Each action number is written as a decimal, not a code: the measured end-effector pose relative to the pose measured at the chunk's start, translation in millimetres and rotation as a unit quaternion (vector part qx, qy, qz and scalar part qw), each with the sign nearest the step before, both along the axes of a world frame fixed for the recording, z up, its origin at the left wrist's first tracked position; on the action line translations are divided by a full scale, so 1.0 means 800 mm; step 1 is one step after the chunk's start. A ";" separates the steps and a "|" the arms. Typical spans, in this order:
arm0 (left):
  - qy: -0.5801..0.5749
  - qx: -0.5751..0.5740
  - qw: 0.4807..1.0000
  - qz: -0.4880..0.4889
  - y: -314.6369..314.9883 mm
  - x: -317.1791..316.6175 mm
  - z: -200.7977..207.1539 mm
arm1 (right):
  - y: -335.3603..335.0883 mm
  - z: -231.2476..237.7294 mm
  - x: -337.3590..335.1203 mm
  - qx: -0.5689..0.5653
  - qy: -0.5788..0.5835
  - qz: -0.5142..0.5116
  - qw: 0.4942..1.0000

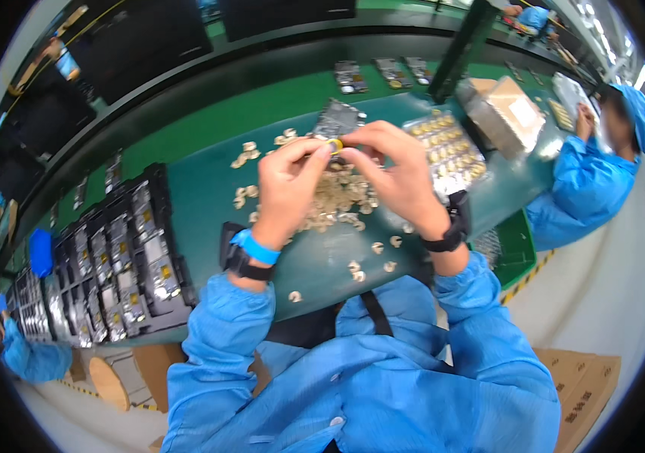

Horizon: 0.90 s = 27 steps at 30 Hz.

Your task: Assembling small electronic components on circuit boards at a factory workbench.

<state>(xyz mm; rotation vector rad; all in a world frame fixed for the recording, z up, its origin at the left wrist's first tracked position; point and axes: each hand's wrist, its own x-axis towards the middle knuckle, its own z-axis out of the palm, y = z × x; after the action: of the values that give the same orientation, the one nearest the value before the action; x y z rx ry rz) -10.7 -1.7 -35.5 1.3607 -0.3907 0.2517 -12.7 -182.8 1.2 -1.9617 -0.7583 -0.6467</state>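
Over the green work mat, the fingertips of my left hand (286, 185) and my right hand (398, 170) meet in a pinch. Between them is a small yellow round part (335, 145), mostly covered by the fingers, so its exact kind does not show. Just beyond the fingertips lies a silver flat electronic module (339, 115) on the mat. Beneath my hands spreads a heap of small cream-coloured curved pieces (330, 202), with several strays around it. To the right of my right hand sits a clear blister tray (455, 155) with rows of yellow round parts.
A black tray (175, 249) of silver modules stands at the left, near a blue object (41, 253). An open cardboard box (505, 113) is at the right, and a green bin (519, 245) below it. More modules (390, 73) lie along the back. A co-worker (594, 170) sits at right.
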 end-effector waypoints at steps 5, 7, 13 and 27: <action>-0.036 0.088 0.995 0.040 0.012 -0.003 0.000 | 0.009 -0.014 0.008 0.085 0.080 0.023 0.993; -0.034 0.083 0.995 0.037 0.010 -0.004 0.002 | 0.007 -0.014 0.007 0.081 0.119 0.025 0.989; -0.017 0.134 0.991 0.019 0.000 -0.004 0.001 | -0.002 -0.018 0.003 0.136 0.096 -0.017 0.986; 0.106 -0.086 0.964 -0.230 0.010 0.003 0.007 | -0.009 -0.003 -0.019 0.105 0.184 0.006 0.977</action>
<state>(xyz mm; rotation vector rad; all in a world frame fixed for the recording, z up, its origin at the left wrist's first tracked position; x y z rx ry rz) -8.0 6.3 -30.0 1.0778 -0.4807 -0.2382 -27.7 -190.1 -1.3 -1.8085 -0.4520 -0.3264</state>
